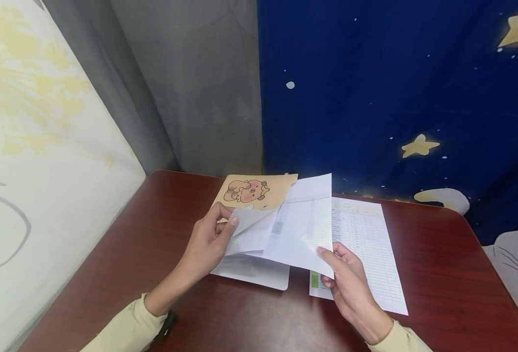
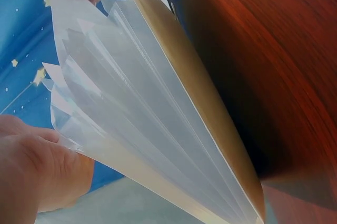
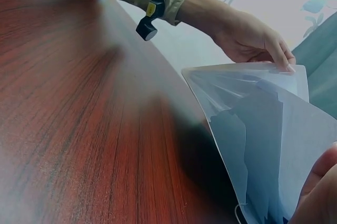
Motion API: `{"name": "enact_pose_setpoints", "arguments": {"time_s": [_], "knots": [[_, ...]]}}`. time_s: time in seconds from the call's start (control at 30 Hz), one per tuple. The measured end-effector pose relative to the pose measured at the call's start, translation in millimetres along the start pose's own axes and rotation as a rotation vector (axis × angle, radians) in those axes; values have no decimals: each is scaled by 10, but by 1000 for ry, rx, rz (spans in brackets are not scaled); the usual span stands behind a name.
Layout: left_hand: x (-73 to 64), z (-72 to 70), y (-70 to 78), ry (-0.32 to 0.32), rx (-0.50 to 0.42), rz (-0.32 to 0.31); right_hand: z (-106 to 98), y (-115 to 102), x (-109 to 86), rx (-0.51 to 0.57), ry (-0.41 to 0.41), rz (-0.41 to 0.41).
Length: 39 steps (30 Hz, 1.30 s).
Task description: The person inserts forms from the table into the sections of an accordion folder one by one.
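Observation:
A display folder with a tan cover and a cartoon animal stands partly spread on the table. My left hand pinches the cover and several clear sleeves at their edge, thumb on the near side. With my right hand I grip the lower right corner of a white printed sheet, thumb on top. The sheet's left part lies among the sleeves, which fan apart in the left wrist view. In the right wrist view, my left hand holds the upper edge of the folder.
Another printed sheet, a table with a green patch, lies to the right, partly under my right hand. The reddish-brown table meets a blue star curtain and a grey curtain behind. A pale patterned cloth hangs left.

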State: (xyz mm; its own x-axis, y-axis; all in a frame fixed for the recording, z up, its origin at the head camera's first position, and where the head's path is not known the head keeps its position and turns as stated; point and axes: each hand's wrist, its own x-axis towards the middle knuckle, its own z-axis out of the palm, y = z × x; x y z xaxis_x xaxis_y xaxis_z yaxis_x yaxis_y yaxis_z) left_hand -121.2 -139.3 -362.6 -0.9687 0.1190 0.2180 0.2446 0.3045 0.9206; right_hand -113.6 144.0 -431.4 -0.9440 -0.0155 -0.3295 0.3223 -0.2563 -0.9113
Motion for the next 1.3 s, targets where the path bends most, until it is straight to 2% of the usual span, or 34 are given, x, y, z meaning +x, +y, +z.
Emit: {"name": "enact_pose_setpoints", "arguments": {"time_s": [0.37,0.73,1.03,1.3], "knots": [[-4,12,13,5,10,5,77,5,68,-10,-5,6],[5,29,-7,10,11,-20,214,30,127,-1,-42,4],[15,31,-16,5,-1,-3,340,63,182,29,-45,3],[11,35,-6,22,2,-11,426,93,221,4,-62,2]]}}
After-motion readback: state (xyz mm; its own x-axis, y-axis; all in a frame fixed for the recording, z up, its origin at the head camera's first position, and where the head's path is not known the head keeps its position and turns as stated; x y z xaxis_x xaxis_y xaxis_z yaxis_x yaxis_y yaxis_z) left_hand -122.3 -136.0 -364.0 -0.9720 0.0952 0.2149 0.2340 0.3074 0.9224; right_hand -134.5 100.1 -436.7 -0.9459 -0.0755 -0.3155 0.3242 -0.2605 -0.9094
